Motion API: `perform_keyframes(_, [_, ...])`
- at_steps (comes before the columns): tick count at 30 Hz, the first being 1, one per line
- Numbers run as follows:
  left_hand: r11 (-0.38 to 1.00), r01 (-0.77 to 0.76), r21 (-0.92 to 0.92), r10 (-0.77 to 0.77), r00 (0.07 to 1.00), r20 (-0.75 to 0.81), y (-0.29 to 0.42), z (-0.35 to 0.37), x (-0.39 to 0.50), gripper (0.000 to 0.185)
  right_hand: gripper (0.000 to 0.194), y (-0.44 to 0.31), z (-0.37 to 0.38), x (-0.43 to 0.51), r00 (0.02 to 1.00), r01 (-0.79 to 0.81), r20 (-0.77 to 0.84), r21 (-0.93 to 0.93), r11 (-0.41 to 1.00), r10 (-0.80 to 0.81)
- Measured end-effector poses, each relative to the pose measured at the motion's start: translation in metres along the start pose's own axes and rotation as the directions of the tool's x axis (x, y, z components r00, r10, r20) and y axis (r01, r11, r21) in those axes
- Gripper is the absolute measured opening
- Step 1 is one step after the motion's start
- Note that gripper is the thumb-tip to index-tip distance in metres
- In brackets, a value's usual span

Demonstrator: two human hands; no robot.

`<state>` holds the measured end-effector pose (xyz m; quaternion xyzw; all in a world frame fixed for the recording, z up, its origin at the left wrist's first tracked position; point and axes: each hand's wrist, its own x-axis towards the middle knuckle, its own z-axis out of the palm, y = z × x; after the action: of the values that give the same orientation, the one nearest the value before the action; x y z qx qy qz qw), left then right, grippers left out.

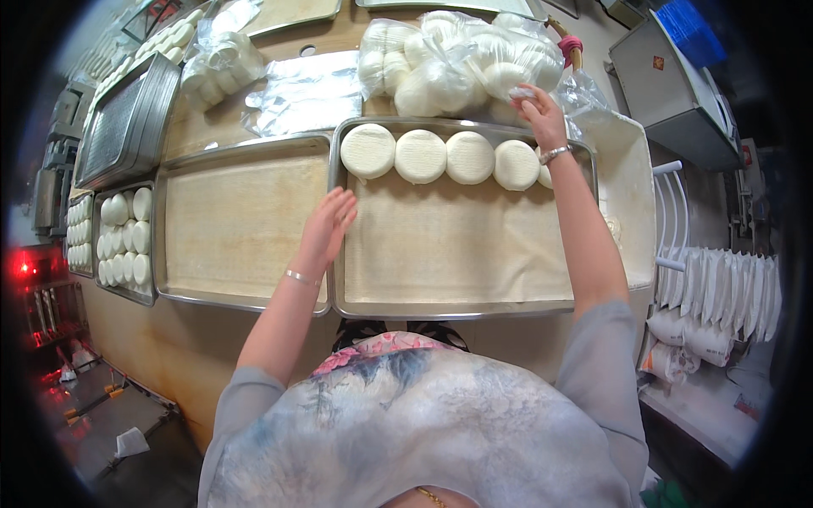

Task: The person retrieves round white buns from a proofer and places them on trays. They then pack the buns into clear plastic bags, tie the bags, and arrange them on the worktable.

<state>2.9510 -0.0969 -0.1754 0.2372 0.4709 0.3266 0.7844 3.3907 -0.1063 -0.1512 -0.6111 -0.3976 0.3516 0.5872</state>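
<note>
In front of me lies a metal tray (457, 314) lined with cloth (451, 247). Along its far side stands a row of round, white steamed buns (420, 157); my right forearm partly hides the last one. My left hand (330, 219) hovers over the tray's left rim, fingers stretched out, with nothing in it. Beyond the buns, my right hand (540, 111) pinches a small whitish piece of plastic (522, 93) beside clear bags full of buns (470, 60). I cannot tell whether that piece belongs to a bag.
On the left are a second lined tray (244, 222), trays of small buns (124, 244) and stacked metal trays (130, 124). A silvery sheet (311, 92) and another bag of buns (222, 66) lie behind. A pale bin (625, 190) adjoins on the right.
</note>
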Motion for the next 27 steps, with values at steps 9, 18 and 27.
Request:
perform_keyframes(9, [0.969,-0.055,0.24,0.066,0.997,-0.041,-0.013,0.039,0.073,0.064,0.057,0.085,-0.088,-0.081,0.792,-0.527,-0.603,-0.592,0.611,0.099])
perform_keyframes(18, [0.993,-0.115,-0.01,0.114,0.991,-0.064,-0.016,0.048,0.077,0.054,0.056,0.106,-0.081,-0.095,0.727,-0.331,-0.645,-0.033,0.943,0.233])
perform_keyframes(27, [0.95,-0.31,0.026,0.311,0.947,-0.077,-0.01,0.079,0.08,0.052,0.047,0.089,-0.065,-0.121,0.796,-0.05,-0.428,0.658,0.752,0.428])
